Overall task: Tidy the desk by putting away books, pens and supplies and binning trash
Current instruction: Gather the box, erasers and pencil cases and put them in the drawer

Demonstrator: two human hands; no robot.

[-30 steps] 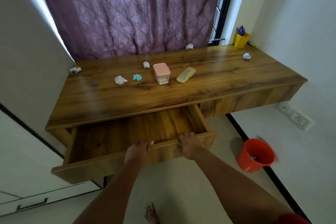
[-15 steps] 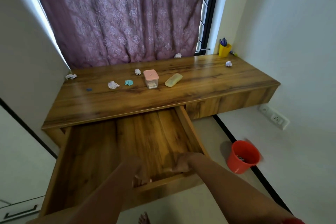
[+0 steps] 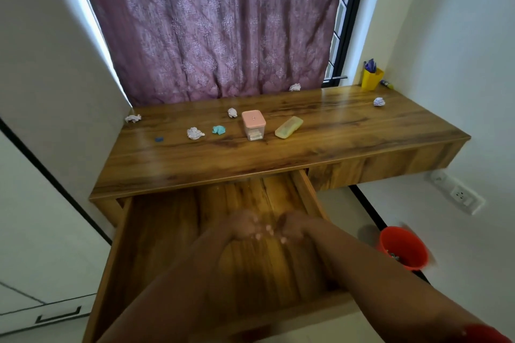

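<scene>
Left hand (image 3: 245,227) and right hand (image 3: 292,227) blurred together above open drawer (image 3: 156,245); grip unclear. Desk clutter well beyond.

Your worktop (image 3: 320,145): wooden | on it: pink-lidded box (image 3: 253,125), yellow case (image 3: 288,127), yellow cup (image 3: 371,79), crumpled papers (image 3: 195,133) | floor: red bin (image 3: 402,248)

A: Where's the light from?
B: Daylight leaks round the curtain (image 3: 217,25) edges and the window (image 3: 338,36), leaving a soft sheen on the counter (image 3: 348,131).
A: Sharp?
B: Both hands (image 3: 267,227) are motion-blurred and dim over the drawer (image 3: 156,237); the walls bow at the frame edges.
</scene>
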